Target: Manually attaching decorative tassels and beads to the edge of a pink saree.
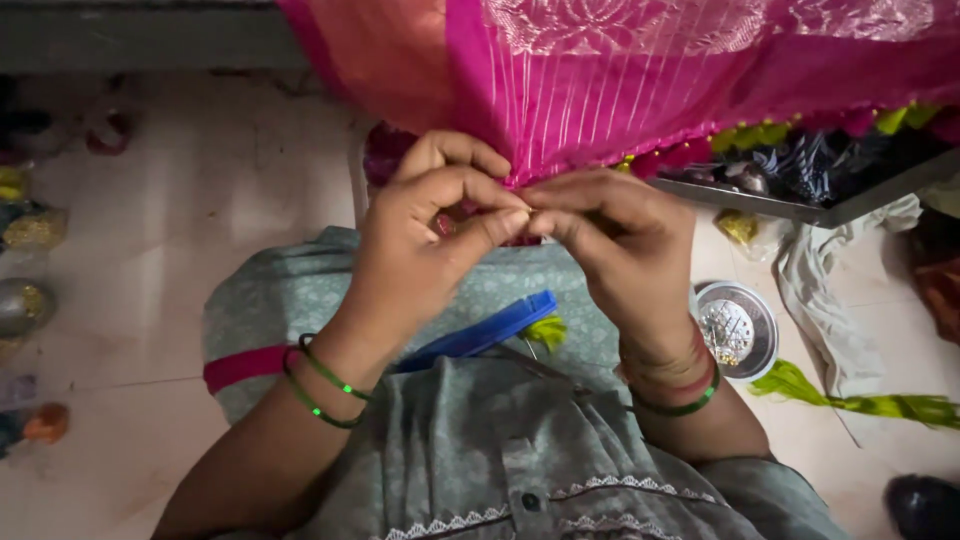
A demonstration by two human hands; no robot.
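In the head view, the left hand (435, 235) and right hand (610, 235) meet fingertip to fingertip, both pinched shut on the hanging edge of the pink cloth (620, 90), held taut above the lap so the fine hem stays steady for close work.
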